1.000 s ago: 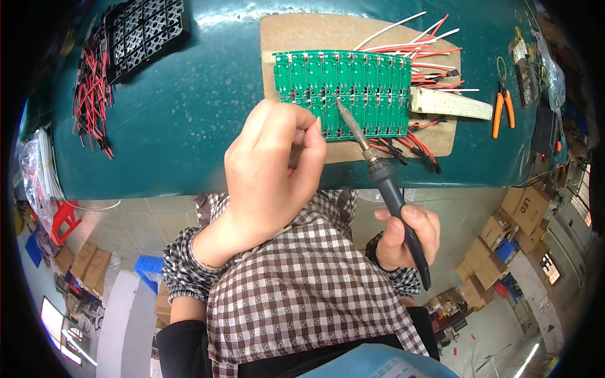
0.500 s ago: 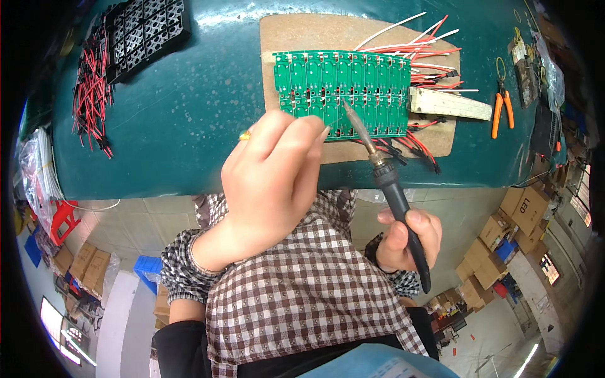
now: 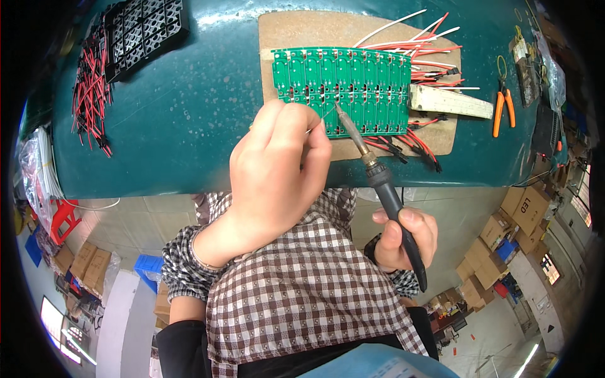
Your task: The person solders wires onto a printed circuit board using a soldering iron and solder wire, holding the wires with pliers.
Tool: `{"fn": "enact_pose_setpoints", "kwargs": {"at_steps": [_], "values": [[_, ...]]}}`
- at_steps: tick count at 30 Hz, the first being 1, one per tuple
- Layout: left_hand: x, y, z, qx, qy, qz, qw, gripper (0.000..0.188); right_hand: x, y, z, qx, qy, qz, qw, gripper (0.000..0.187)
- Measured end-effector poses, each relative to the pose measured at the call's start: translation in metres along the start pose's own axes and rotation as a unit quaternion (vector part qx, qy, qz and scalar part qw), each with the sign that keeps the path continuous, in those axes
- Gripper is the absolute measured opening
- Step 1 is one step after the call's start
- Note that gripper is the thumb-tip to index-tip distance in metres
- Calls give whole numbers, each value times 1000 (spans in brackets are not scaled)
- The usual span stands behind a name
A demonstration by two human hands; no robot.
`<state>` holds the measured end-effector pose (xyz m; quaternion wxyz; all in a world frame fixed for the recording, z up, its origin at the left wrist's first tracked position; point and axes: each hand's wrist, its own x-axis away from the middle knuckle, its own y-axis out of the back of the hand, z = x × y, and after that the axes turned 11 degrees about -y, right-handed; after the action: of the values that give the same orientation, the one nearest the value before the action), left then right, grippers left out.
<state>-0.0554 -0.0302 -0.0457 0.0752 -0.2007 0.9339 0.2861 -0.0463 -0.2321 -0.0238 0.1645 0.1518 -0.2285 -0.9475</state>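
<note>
As the head view looks down, the right hand (image 3: 406,239) grips the dark handle of a soldering iron (image 3: 384,179), fingers closed around it, its metal tip slanting up and left over the middle of a green circuit board panel (image 3: 340,75). Whether the tip touches the panel cannot be told. The left hand (image 3: 274,167), thumb and forefinger pinched together, holds a thin wire (image 3: 329,113) that reaches toward the tip. The panel lies on a brown board (image 3: 296,31) on the green table (image 3: 157,145); red and white wires (image 3: 435,47) stick out past its right edge, where a cream-coloured block (image 3: 450,103) sits. Orange-handled pliers (image 3: 503,110) lie farther right; a black tray (image 3: 146,31) rests at upper left, beside bundled red and black wires (image 3: 91,94).
</note>
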Motion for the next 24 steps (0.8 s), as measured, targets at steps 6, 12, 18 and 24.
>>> {"fn": "enact_pose_setpoints", "kwargs": {"at_steps": [6,12,18,24], "values": [[2,-5,-4,-45,-4,4,999,13,0,-4,-7,-11,25,-4,1000,27],[7,11,1,12,-65,-17,998,13,0,1,-12,-30,38,-55,997,26],[-4,3,-5,68,2,-32,997,12,-3,3,-13,-31,46,-57,997,25],[-4,-2,-4,28,-3,-20,999,10,-8,1,-13,-27,43,-45,998,25]]}}
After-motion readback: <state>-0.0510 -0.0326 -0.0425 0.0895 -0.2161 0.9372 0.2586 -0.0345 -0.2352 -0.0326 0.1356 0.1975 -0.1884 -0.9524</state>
